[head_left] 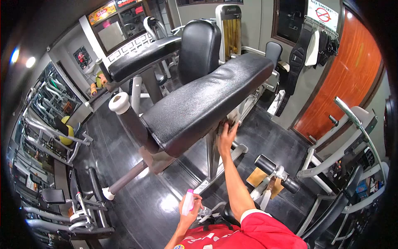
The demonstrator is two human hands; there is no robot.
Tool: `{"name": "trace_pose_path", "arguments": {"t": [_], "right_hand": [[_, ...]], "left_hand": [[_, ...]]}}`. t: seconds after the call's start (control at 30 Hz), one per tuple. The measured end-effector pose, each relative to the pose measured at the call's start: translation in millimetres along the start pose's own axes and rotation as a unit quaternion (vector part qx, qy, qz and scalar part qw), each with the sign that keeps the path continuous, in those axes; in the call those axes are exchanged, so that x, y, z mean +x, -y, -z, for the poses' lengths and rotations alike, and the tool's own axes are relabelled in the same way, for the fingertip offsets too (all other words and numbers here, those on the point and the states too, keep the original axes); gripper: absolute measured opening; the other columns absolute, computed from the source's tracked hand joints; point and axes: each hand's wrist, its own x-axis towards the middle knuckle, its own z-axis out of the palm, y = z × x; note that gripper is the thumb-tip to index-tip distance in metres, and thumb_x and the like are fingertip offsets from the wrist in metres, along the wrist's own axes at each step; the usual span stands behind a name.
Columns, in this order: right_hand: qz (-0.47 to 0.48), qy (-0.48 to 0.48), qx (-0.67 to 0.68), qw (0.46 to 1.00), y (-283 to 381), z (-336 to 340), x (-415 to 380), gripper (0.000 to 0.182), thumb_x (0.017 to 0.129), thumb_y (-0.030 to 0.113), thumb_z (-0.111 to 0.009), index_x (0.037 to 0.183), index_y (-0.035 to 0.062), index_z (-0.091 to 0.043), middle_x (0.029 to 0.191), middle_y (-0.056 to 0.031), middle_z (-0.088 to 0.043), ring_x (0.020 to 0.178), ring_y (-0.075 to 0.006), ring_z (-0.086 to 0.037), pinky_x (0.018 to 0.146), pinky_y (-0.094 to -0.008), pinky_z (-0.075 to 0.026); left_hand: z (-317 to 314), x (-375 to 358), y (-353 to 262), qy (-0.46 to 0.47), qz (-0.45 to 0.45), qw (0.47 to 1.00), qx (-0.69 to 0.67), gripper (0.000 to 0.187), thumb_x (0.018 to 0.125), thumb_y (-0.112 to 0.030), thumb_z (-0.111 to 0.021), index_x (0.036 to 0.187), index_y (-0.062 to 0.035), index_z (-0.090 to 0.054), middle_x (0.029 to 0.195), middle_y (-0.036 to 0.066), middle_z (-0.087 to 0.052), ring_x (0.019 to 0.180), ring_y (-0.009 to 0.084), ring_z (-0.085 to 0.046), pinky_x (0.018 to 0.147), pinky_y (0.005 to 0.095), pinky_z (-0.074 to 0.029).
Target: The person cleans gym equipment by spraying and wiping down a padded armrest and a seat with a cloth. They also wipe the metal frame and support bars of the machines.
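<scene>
My left hand (190,211) is low in the middle of the head view, with its fingers wrapped round a white bottle with a pink top (188,201). My right hand (228,132) reaches up beneath the long black bench pad (211,91), against the machine's metal frame. A pale thing lies at its fingertips, partly hidden by the pad, and I cannot tell what it is. The pad is tilted in view, with a white-capped post (119,103) at its near left end. Below the right hand stands a metal upright (212,153).
Behind the pad are a black backrest (200,52) and a second black pad (145,58). A black roller (265,164) on a metal arm is at lower right. More gym machines line both sides, and an orange-brown door (344,87) is at right.
</scene>
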Motion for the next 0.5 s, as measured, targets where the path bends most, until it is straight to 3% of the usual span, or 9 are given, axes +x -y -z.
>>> {"name": "trace_pose_path", "arguments": {"t": [0.03,0.1,0.23,0.37,0.47,0.5], "right_hand": [[0.000,0.004,0.000,1.000,-6.7,1.6,-8.3,0.042,0.093,0.015,-0.045,0.131,-0.0022,-0.037,0.120,-0.0196,-0.053,0.112,-0.0255,-0.051,0.095,-0.0322,-0.036],[0.097,0.069,-0.031,0.992,-28.5,11.4,-38.4,0.039,0.093,0.015,-0.045,0.126,-0.0033,-0.041,0.110,-0.0209,-0.059,0.103,-0.0277,-0.057,0.089,-0.0334,-0.040],[-0.107,0.112,-0.147,0.977,-50.5,52.4,-101.6,0.036,0.090,0.012,-0.048,0.122,-0.0030,-0.044,0.107,-0.0196,-0.060,0.100,-0.0291,-0.058,0.086,-0.0342,-0.043],[-0.131,0.145,-0.071,0.978,5.0,71.3,-134.4,0.033,0.085,0.007,-0.049,0.115,-0.0054,-0.050,0.100,-0.0215,-0.062,0.094,-0.0324,-0.061,0.081,-0.0342,-0.045],[0.043,0.192,0.018,0.980,34.6,67.2,-151.7,0.033,0.083,0.012,-0.054,0.111,-0.0040,-0.053,0.097,-0.0202,-0.062,0.090,-0.0328,-0.062,0.079,-0.0343,-0.045],[0.086,0.189,0.058,0.976,50.4,58.6,-154.7,0.035,0.077,0.012,-0.056,0.109,-0.0035,-0.055,0.098,-0.0199,-0.061,0.092,-0.0340,-0.061,0.084,-0.0386,-0.044]], "left_hand": [[1.2,-1.6,-0.7,-0.009,-0.002,1.000,0.001,0.013,0.086,-0.001,-0.056,0.096,0.0040,-0.052,0.079,0.009,-0.060,0.060,0.0127,-0.060,0.056,0.0249,-0.048],[4.5,-2.6,-3.1,-0.023,-0.006,1.000,0.000,0.013,0.086,-0.002,-0.056,0.097,0.0039,-0.052,0.080,0.009,-0.060,0.060,0.0128,-0.060,0.056,0.0249,-0.048],[14.1,-5.4,-11.0,-0.027,-0.022,0.998,0.051,0.016,0.086,-0.004,-0.057,0.098,0.0041,-0.051,0.085,0.011,-0.061,0.060,0.0135,-0.061,0.056,0.0258,-0.048],[23.1,-10.7,-16.2,-0.046,-0.056,0.997,0.004,0.017,0.086,-0.005,-0.057,0.098,0.0049,-0.051,0.087,0.012,-0.061,0.060,0.0138,-0.061,0.055,0.0260,-0.048],[39.1,-16.8,-20.6,-0.056,-0.095,0.994,-0.005,0.019,0.086,-0.005,-0.057,0.101,0.0038,-0.051,0.087,0.015,-0.061,0.059,0.0163,-0.062,0.054,0.0274,-0.049],[45.3,-18.9,-21.8,-0.058,-0.119,0.991,-0.013,0.019,0.086,-0.005,-0.057,0.102,0.0033,-0.051,0.088,0.016,-0.061,0.059,0.0173,-0.063,0.054,0.0282,-0.049]]}}
